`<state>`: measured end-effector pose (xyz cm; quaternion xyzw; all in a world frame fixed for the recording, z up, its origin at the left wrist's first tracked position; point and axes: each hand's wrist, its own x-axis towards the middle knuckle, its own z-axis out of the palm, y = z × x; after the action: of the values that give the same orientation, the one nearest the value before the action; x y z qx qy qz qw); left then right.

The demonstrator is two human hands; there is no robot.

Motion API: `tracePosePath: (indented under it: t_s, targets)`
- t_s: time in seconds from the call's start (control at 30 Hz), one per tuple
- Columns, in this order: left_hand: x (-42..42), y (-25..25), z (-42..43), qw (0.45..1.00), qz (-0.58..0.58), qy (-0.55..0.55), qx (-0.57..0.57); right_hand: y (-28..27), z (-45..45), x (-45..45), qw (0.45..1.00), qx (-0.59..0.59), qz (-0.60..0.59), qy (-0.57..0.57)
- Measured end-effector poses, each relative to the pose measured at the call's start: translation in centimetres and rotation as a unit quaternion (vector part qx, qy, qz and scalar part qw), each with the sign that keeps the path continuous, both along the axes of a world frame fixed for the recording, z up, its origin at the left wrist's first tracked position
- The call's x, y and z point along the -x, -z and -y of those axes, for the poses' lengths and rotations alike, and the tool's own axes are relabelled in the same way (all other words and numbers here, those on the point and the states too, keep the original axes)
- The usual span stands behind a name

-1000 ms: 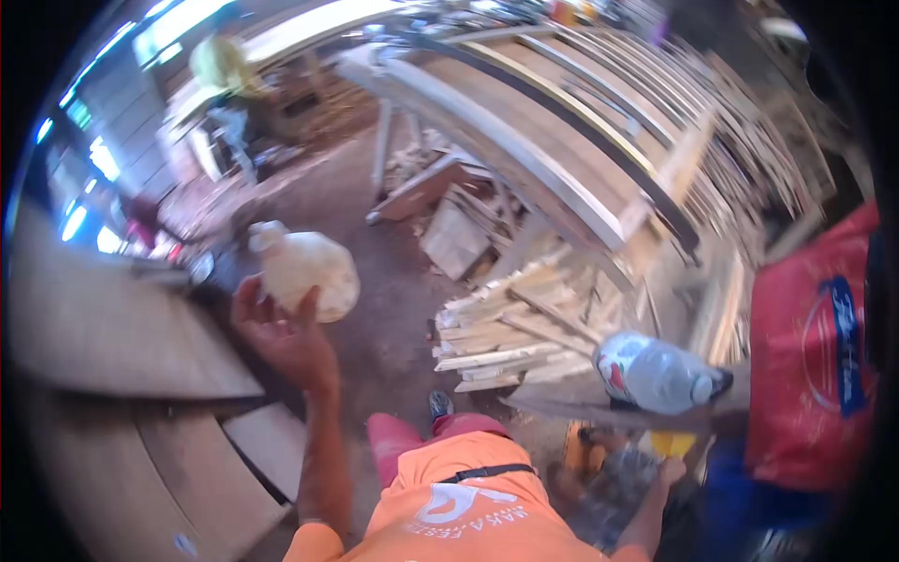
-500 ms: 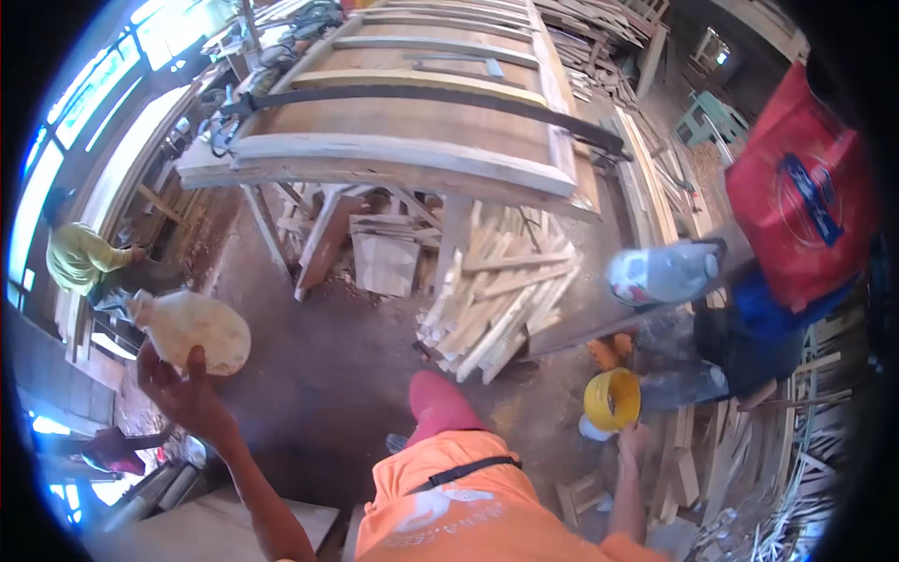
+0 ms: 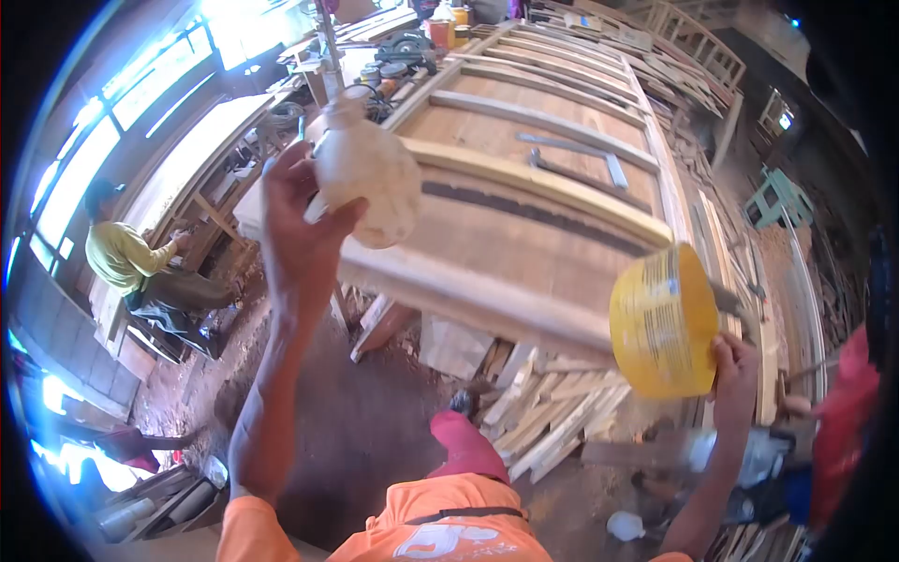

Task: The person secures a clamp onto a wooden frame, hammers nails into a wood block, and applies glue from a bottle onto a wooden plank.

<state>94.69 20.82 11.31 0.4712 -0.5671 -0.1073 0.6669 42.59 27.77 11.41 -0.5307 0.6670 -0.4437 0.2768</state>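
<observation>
Raised at the left, my left hand (image 3: 304,220) is closed around a cloudy whitish plastic bottle (image 3: 373,178), its neck pointing up. My right hand (image 3: 733,365) grips the rim of a yellow plastic tub (image 3: 660,323), tilted so that its printed side shows. Both vessels are held above the near side of a wooden frame panel (image 3: 524,318). What the bottle and tub contain cannot be made out.
Metal tools (image 3: 585,164) lie on the panel. Beneath it are stacked wood strips (image 3: 562,412). At left sits a person in a yellow shirt (image 3: 126,258). A green stool (image 3: 779,199) stands at right. Part of someone in red (image 3: 843,421) shows at the right edge.
Both my hands have risen, bringing the bottle and the yellow tub up in front of the panel. My view has tilted upward, and the person in red has shifted lower at right.
</observation>
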Motion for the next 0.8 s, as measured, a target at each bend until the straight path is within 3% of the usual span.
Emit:
tracePosePath:
  t_s: [0.13, 0.23, 0.37, 0.5, 0.67, 0.73, 0.8]
  targets:
    - [-0.2, 0.4, 16.2, 0.997, 0.053, 0.022, -0.059, -1.6, 18.4, -4.7, 0.996, 0.016, -0.070, -0.053]
    - [-0.5, 3.9, 28.9, 0.989, 0.122, -0.008, -0.077, 0.8, 33.1, -8.5, 0.978, 0.058, -0.158, -0.126]
    - [0.6, 6.7, 38.8, 0.983, 0.135, -0.043, -0.114, 5.4, 46.8, -15.3, 0.951, 0.153, -0.236, -0.127]
    - [0.3, 9.3, 45.6, 0.980, 0.145, -0.032, -0.129, 8.7, 54.3, -20.9, 0.973, 0.078, -0.176, -0.126]
    - [-1.5, 15.2, 52.3, 0.975, 0.201, -0.016, -0.093, 13.6, 59.7, -23.8, 0.956, 0.110, -0.256, -0.090]
    - [-1.7, 15.6, 52.0, 0.979, 0.168, -0.019, -0.115, 12.4, 60.0, -24.9, 0.953, 0.118, -0.272, -0.068]
    - [-2.1, 16.4, 51.4, 0.983, 0.138, -0.015, -0.121, 9.5, 57.9, -25.4, 0.978, -0.048, -0.152, -0.133]
